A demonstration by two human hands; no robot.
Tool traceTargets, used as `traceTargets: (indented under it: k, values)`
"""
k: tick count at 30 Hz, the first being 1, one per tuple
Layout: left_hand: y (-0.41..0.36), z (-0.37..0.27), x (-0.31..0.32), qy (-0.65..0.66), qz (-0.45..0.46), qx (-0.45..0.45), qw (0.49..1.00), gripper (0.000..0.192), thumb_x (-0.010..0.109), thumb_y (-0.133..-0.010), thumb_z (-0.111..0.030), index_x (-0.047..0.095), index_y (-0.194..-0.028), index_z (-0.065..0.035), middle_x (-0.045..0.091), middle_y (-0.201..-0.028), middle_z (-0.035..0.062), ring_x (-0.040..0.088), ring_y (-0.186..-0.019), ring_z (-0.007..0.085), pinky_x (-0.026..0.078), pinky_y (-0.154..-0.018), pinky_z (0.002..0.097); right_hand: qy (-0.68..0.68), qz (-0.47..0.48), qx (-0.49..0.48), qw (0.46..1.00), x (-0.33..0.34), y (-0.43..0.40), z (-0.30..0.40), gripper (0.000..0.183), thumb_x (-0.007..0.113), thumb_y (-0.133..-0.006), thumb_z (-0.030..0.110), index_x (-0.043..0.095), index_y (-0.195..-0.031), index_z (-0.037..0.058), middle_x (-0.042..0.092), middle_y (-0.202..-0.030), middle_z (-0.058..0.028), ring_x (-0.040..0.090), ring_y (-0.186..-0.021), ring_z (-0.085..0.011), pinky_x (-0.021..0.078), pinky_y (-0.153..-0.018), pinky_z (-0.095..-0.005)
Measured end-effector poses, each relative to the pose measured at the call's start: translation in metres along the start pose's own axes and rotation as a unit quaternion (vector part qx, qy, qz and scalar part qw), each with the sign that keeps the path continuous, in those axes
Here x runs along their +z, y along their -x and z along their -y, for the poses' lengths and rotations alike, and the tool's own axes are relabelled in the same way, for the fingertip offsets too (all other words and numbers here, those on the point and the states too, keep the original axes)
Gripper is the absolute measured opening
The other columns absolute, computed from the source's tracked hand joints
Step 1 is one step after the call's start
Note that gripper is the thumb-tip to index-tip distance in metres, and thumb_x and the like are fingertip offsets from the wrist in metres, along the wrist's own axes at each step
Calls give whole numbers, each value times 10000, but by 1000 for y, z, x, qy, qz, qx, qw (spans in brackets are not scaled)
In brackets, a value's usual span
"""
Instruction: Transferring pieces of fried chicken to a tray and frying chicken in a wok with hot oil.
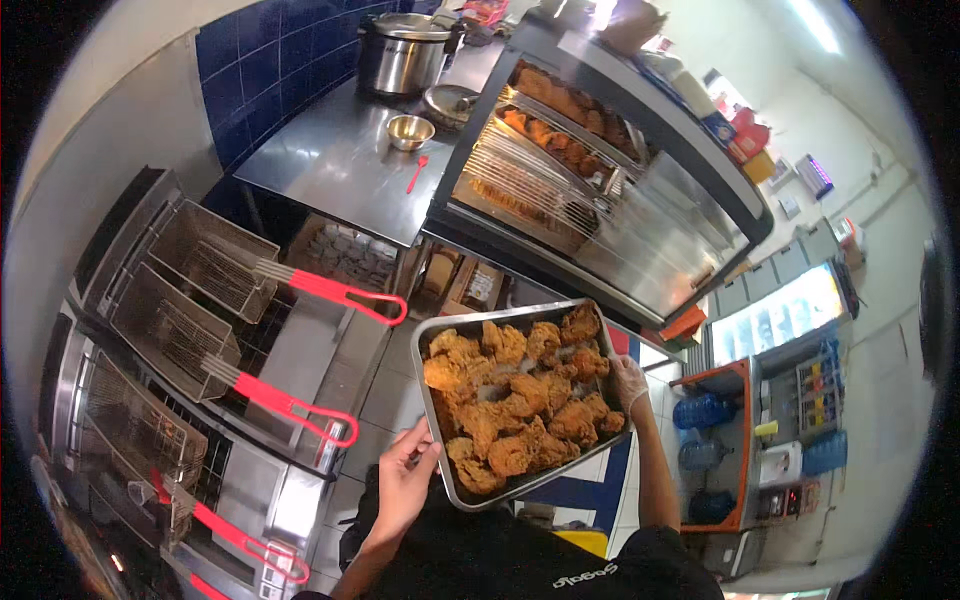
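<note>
A rectangular metal tray (431, 409) is held up in front of my body, carrying many pieces of breaded fried chicken (525, 401). Bare, my left hand (409, 465) grips its left rim, with the thumb near the front corner. On the opposite side, my right hand (628, 382), in a clear plastic glove, holds the right rim; some of its fingers are hidden behind the tray. Just beyond the tray stands a glass-fronted heated display cabinet (637, 240), with more fried chicken (555, 142) on its wire racks.
Left of me, deep fryers hold wire baskets (172, 330) whose red handles (292, 405) jut towards the tray. A steel table (322, 150) bears a metal bowl (411, 132), a red plastic fork (417, 174) and a large pot (405, 56). An orange-edged shelf (742, 450) with blue water jugs (703, 411) stands right.
</note>
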State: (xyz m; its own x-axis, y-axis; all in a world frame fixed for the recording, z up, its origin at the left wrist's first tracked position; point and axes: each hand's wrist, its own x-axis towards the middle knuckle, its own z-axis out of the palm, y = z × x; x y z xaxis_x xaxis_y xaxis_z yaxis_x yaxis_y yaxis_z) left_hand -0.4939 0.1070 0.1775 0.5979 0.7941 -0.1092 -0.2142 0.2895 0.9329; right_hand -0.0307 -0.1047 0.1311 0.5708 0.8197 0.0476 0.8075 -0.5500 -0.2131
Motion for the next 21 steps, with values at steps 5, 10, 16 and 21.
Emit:
traceTargets:
  k: [5, 10, 16, 21]
  values:
    - [-82, 38, 32, -78, -66, 52, 993, 403, 600, -927, 39, 582, -1327, 2, 489, -948, -9, 510, -826, 53, 471, -667, 205, 55, -94, -229, 967, -5, -150, 20, 382, 479, -875, 36, 499, -1256, 37, 548, -1055, -182, 564, -980, -381, 480, -814, -445]
    - [-125, 46, 67, 11, -192, 10, 981, 404, 592, -934, 28, 577, -1336, -8, 494, -983, -21, 544, -846, 53, 480, -668, 186, -28, -150, -337, 929, 15, -282, 27, 279, 443, -1036, 276, 519, -1041, 8, 527, -859, -213, 554, -873, -385, 441, -775, -434]
    - [-182, 56, 85, 65, -268, -4, 961, 403, 611, -946, -31, 571, -1346, -12, 511, -969, -43, 527, -833, 37, 441, -631, 186, -211, 22, -116, 970, 34, -360, 38, 302, 449, -1041, 302, 538, -1054, 14, 578, -897, -178, 566, -836, -357, 456, -780, -419]
    - [-212, 57, 92, 61, -285, -22, 957, 403, 618, -947, -43, 570, -1346, -11, 528, -1001, -38, 540, -844, 39, 448, -628, 184, -187, 55, -43, 980, 42, -399, 45, 317, 424, -1052, 308, 566, -1106, 29, 607, -997, -167, 584, -922, -313, 457, -841, -399]
